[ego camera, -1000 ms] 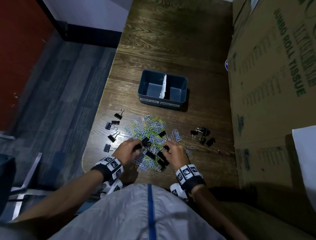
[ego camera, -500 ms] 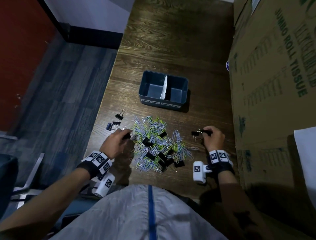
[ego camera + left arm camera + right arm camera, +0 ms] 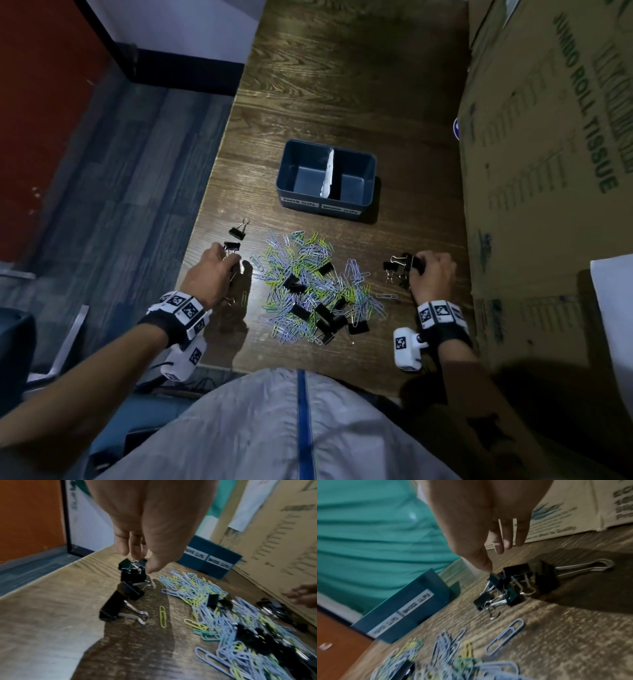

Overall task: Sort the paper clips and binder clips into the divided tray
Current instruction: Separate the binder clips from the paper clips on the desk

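A blue divided tray point(image 3: 370, 178) stands behind a pile of coloured paper clips point(image 3: 308, 284) mixed with black binder clips. Its left half is labelled paper clips, its right half binder clips; both look empty. My left hand point(image 3: 229, 260) is left of the pile; in the left wrist view its thumb and fingers point(image 3: 140, 561) pinch a black binder clip point(image 3: 132, 566), with more lying below it. My right hand point(image 3: 416, 265) is right of the pile over a binder clip cluster point(image 3: 510, 586). Its thumb point(image 3: 482, 562) pinches a small clip there; the other fingers hang loose.
A tall cardboard box point(image 3: 548, 171) lines the table's right side, close to my right hand. The wooden table's point(image 3: 342, 85) left edge drops to the floor just beyond my left hand. One binder clip point(image 3: 238, 231) lies farther back on the left.
Both hands have left the middle pile and moved outward, the left to the binder clips on the left, the right to the cluster on the right, and each now takes hold of a clip.
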Available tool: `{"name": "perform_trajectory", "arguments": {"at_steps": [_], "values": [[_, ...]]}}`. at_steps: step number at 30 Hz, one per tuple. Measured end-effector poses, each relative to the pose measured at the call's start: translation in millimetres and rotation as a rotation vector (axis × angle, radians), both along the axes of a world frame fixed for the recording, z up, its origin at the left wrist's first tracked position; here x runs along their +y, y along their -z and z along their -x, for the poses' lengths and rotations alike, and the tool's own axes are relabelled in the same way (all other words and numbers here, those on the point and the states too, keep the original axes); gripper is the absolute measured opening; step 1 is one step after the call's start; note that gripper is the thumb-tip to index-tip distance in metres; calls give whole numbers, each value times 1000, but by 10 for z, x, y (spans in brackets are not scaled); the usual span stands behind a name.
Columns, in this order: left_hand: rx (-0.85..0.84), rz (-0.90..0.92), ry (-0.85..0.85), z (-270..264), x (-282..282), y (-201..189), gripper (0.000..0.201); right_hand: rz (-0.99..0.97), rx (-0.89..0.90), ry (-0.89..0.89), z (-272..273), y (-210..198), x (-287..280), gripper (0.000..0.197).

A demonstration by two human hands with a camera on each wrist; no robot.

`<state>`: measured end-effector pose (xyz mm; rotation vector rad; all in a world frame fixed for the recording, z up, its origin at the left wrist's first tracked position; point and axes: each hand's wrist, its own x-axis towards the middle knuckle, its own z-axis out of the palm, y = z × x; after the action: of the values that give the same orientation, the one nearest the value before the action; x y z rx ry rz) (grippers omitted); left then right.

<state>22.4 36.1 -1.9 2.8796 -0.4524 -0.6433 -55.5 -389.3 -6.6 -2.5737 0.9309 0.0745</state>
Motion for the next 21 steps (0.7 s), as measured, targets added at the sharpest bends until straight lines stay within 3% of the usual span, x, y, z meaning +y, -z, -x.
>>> {"name": "perform_trajectory", "arguments": {"at_steps": [2,6,9,12,18,21], "values": [[11,17,72,35,-136,-28,49,8,-17,-80,5,-8,171,33],[86,-18,104,123,-454,42,64,-166,25,-288,-2,39,608,33],[123,-131,56,218,-685,111,69,-155,250,-253,18,106,891,52],[154,-126,77,324,-886,135,74,-108,429,-219,119,137,1122,71],[173,30,258,471,-902,144,85,-36,238,-518,344,187,1224,63],[78,38,299,508,-751,154,79,-9,298,-331,361,152,1060,62]]}}
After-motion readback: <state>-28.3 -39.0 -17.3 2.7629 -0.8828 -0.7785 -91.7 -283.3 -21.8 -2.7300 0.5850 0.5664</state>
